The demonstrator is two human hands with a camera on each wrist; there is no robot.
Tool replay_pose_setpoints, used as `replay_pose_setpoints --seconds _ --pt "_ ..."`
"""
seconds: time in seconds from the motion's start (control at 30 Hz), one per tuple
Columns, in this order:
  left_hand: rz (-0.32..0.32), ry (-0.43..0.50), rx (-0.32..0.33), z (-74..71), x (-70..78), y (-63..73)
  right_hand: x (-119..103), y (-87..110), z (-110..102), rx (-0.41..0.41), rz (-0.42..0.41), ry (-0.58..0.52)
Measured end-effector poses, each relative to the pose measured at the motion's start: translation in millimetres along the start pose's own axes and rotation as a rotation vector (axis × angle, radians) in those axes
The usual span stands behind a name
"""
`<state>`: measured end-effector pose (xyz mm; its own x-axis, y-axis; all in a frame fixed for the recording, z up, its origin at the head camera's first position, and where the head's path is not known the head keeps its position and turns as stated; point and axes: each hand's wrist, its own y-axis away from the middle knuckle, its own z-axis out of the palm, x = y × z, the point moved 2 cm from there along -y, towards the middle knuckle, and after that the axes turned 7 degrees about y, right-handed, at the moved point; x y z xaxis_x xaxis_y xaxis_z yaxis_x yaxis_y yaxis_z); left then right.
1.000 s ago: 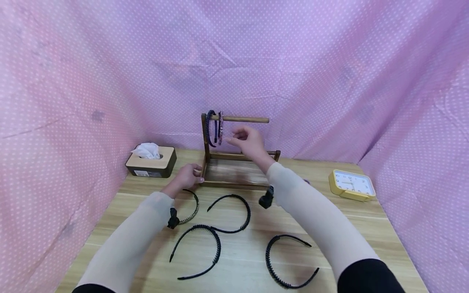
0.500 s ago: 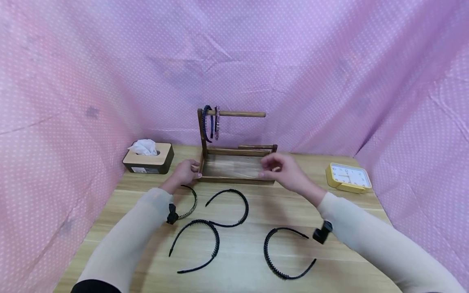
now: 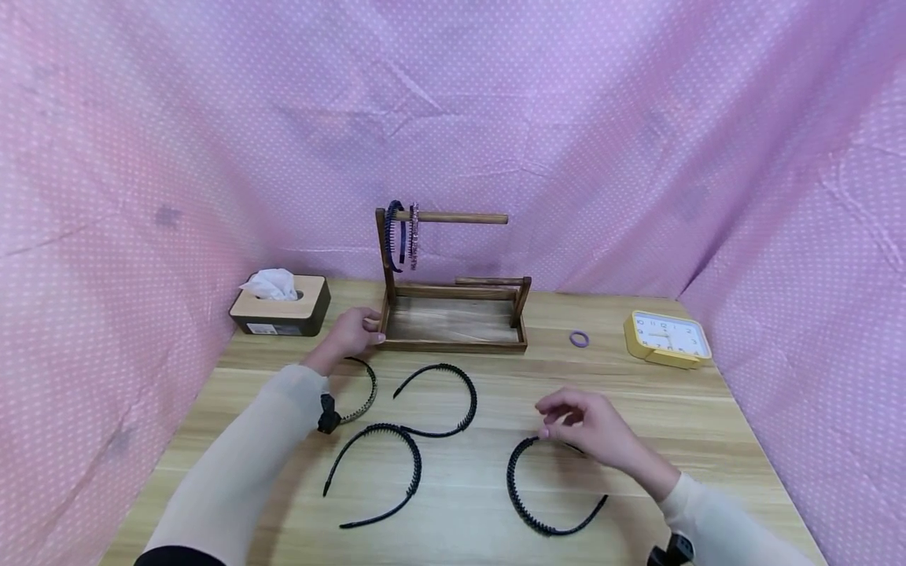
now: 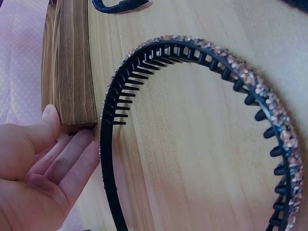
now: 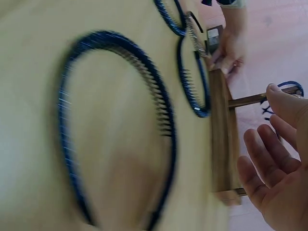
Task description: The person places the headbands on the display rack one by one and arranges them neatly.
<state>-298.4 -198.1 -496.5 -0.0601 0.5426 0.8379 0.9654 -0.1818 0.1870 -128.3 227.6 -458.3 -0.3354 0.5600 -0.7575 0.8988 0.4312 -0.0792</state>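
My left hand (image 3: pixel 356 332) holds the left front corner of a wooden headband rack (image 3: pixel 453 347), its thumb on one face and fingers on another. Beside it lies a glittery toothed headband (image 4: pixel 284 130), partly behind the wrist in the head view. My right hand (image 3: pixel 591 428), fingers loosely bent and holding nothing, hovers over the far end of a black toothed headband (image 3: pixel 515 495) at the right. Two more black headbands, an upper one (image 3: pixel 473 401) and a lower one (image 3: pixel 418 472), lie mid-table. From the rack's upper bar hang a dark headband (image 3: pixel 390 236) and a pink sparkly one (image 3: pixel 414 240).
A tissue box (image 3: pixel 283 314) stands left of the rack. To the right are a purple ring-shaped band (image 3: pixel 579 339) and a yellow clock (image 3: pixel 668 339). Pink dotted cloth (image 3: pixel 453 118) hangs round the wooden table. The rack also has a shorter, lower bar (image 3: pixel 490 281).
My right hand has come from beside the hanging headbands, past the rack's right end, down to the headband at the right. My left hand stays at the rack's corner.
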Motion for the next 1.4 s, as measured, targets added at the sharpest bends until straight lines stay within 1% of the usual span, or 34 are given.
replay_pose_setpoints --seconds 0.13,0.27,0.37,0.47,0.6,0.9,1.03,1.17,1.4 --pt "-0.009 -0.008 0.008 -1.1 0.8 1.9 6 21.7 16 -0.034 -0.022 -0.027" --pt "0.013 -0.029 0.013 -2.5 1.1 2.8 11 39.9 27 -0.075 -0.02 -0.052" --pt "0.031 -0.042 0.013 -3.1 0.1 1.8 15 50.7 34 -0.098 -0.018 -0.067" --pt "0.029 -0.033 0.011 -2.8 -0.7 1.2 20 59.0 40 -0.115 -0.021 -0.079" --pt "0.012 -0.015 0.013 -2.1 -0.4 1.1 23 65.4 46 -0.133 -0.036 -0.084" --pt "-0.005 0.008 0.005 -0.1 0.2 2.3 22 75.0 55 -0.159 -0.053 -0.107" --pt "-0.001 0.006 0.008 -0.4 1.0 3.2 22 76.3 58 -0.177 -0.044 -0.088" --pt "0.001 0.009 0.011 -0.5 1.9 4.2 24 77.7 61 -0.19 -0.014 -0.077" --pt "-0.001 -0.002 0.01 -1.3 3.4 5.0 23 80.4 69 -0.196 -0.031 -0.032"
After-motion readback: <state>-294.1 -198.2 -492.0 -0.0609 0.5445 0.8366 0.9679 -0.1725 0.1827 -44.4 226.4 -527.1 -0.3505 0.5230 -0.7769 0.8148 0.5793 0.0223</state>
